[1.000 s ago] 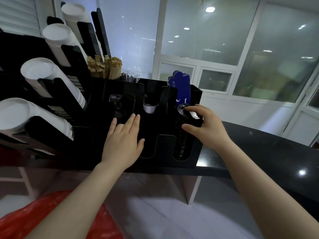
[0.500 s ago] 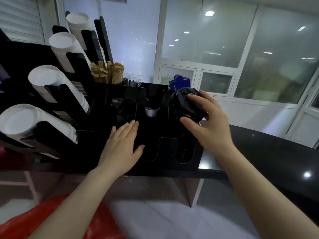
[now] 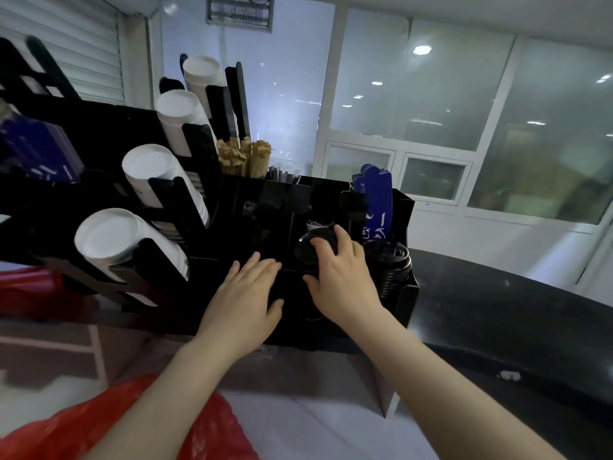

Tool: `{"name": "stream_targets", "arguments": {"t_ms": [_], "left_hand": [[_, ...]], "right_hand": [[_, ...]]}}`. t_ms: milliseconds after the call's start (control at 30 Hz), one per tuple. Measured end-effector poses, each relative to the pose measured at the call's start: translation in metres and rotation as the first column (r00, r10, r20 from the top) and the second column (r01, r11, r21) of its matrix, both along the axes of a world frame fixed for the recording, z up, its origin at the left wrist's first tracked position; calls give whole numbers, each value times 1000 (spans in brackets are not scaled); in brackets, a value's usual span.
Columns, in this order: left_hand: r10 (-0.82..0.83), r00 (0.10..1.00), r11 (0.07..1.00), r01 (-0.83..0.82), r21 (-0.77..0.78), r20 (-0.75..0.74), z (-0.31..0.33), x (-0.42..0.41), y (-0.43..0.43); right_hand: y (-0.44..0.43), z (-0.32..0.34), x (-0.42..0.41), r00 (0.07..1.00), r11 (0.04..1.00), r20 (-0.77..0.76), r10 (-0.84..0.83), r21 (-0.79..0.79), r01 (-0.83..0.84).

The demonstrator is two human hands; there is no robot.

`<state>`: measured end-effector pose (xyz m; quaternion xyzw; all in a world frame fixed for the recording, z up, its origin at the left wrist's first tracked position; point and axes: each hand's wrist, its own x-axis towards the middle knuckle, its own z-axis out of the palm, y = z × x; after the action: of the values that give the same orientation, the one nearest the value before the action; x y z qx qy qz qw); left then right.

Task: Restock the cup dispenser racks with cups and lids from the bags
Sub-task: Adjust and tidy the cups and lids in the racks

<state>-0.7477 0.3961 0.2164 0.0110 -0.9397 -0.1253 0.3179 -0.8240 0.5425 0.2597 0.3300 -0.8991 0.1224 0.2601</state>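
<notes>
Lids (image 3: 310,252), gripped by the curled fingers of the right hand (image 3: 341,277), sit at the middle slot of the organizer (image 3: 406,303). The left hand (image 3: 247,293) presses flat on its near face, fingers together. A tilted stack could jam or scatter.

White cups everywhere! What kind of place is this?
Most likely a café or drinks counter. White paper cups lie stacked in black dispenser racks, black lids sit in an organizer on the dark counter, and brown paper-wrapped sticks stand behind, perhaps stirrers or sugar.
</notes>
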Motion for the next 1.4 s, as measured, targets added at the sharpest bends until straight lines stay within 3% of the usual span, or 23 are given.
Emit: {"name": "stream_targets", "arguments": {"t_ms": [300, 500, 633, 767, 1200, 1400], "left_hand": [[-1, 1000, 1000, 1, 2, 15, -2, 1, 0], [3, 1000, 1000, -3, 6, 17, -2, 2, 1], [-9, 1000, 1000, 9, 14, 17, 1, 2, 0], [-8, 1000, 1000, 8, -11, 29, 1, 4, -1], [4, 998, 1000, -4, 4, 55, 3, 4, 1], [15, 998, 1000, -15, 10, 60, 5, 5, 0]], "right_hand": [[-16, -17, -8, 990, 937, -128, -65, 333, 105], [-17, -23, -9, 975, 872, -198, -103, 453, 184], [-13, -23, -6, 969, 810, -244, -30, 562, 167], [-6, -31, 0, 969, 797, -245, 16, 588, 135], [-22, -41, 15, 954, 730, -280, -111, 628, 269], [-11, -49, 17, 958, 779, -255, -131, 571, 259]]}}
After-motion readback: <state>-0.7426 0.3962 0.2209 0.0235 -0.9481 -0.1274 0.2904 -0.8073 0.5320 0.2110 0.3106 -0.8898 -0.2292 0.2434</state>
